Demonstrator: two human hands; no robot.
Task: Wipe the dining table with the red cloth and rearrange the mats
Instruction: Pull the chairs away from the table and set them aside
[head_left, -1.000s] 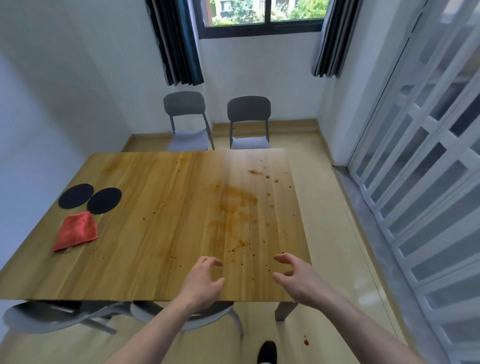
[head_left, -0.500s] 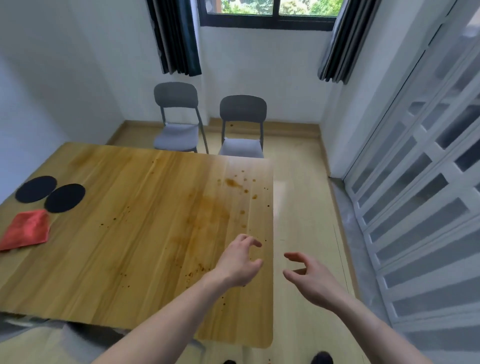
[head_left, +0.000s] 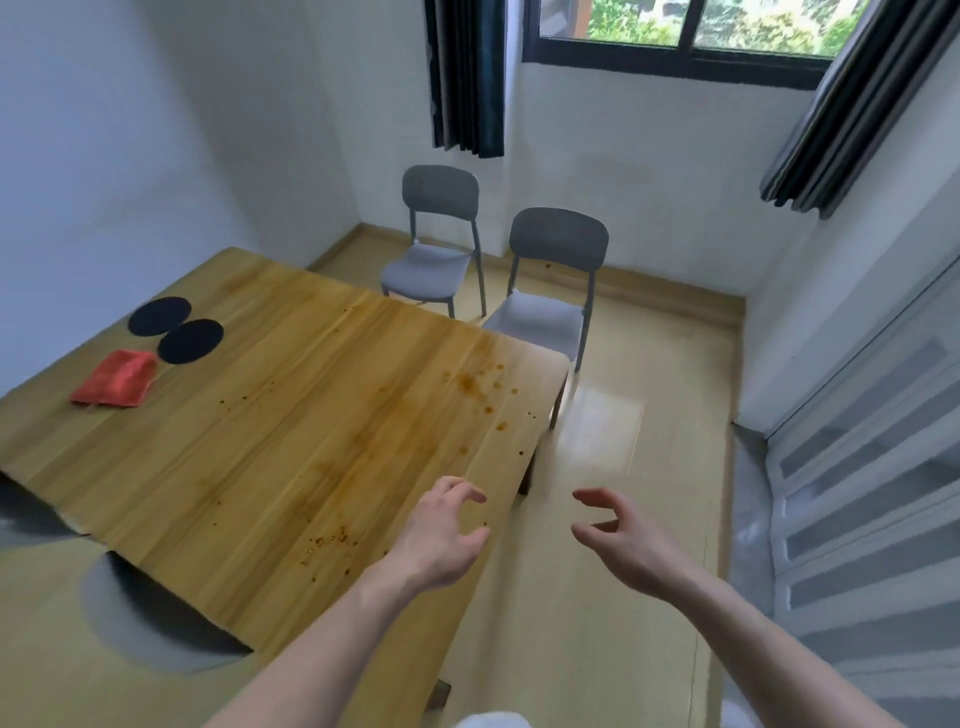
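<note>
At the left of the frame a red cloth (head_left: 116, 385) lay crumpled on the wooden table (head_left: 270, 447), near its left edge. Just above it, two round black mats (head_left: 159, 316) (head_left: 190, 341) sat side by side, their rims touching or nearly so; the lower mat lay just beside the cloth's upper corner. Brown stains and spatters (head_left: 475, 387) marked the tabletop toward its right end, with a smaller scatter of specks lower down near the hands. At upper centre two grey chairs (head_left: 435, 240) (head_left: 548, 283) stood past the far end of the table, under a window with dark curtains (head_left: 465, 78). At lower centre the left hand (head_left: 441, 540) hovered over the table's right edge, fingers loosely curled and holding nothing. To its right the right hand (head_left: 621, 540) hung over the floor, fingers likewise loosely curled and holding nothing. Both hands were well apart from the cloth and mats.
</note>
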